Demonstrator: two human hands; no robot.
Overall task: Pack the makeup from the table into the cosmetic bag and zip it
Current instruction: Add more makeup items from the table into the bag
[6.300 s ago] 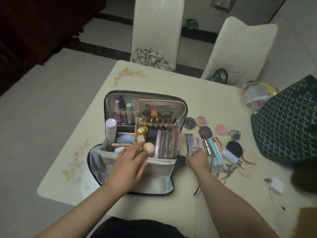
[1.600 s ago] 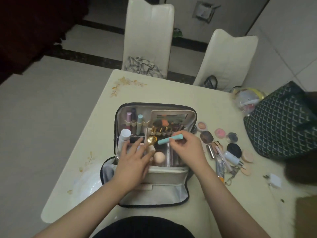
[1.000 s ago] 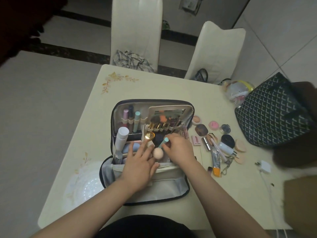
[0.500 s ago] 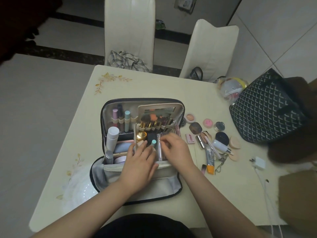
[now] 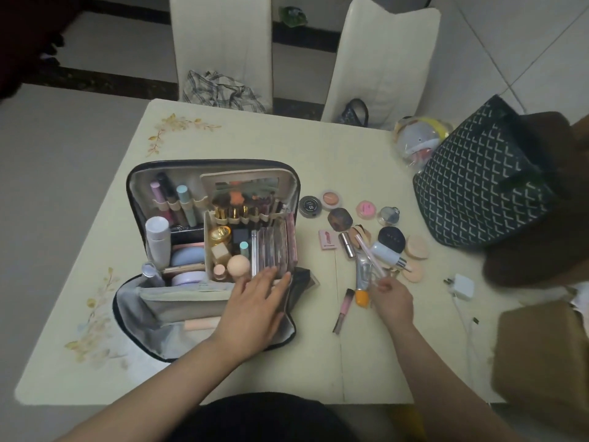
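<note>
The right hand (image 5: 391, 299) reaches into the loose makeup on the table (image 5: 318, 362), its fingers curled among a clear tube (image 5: 363, 272) and thin sticks; whether they actually grip anything cannot be told. Just beside it lie an orange-capped tube (image 5: 362, 297) and a pink lip gloss (image 5: 344, 309). The left hand (image 5: 255, 314) lies flat with straight fingers on the bag's (image 5: 165, 311) near wall, fingertips (image 5: 271, 272) touching the palettes (image 5: 274, 250) standing inside. The bag stands unzipped, its lid propped upright behind, holding a white bottle (image 5: 157, 239), a peach sponge (image 5: 238, 265) and a teal-capped stick (image 5: 244, 248). Farther out, compacts (image 5: 341, 218), puffs (image 5: 417, 247) and a dropper bottle (image 5: 387, 252) lie scattered. A patterned tote (image 5: 478, 186) sits at the table's right edge.
</note>
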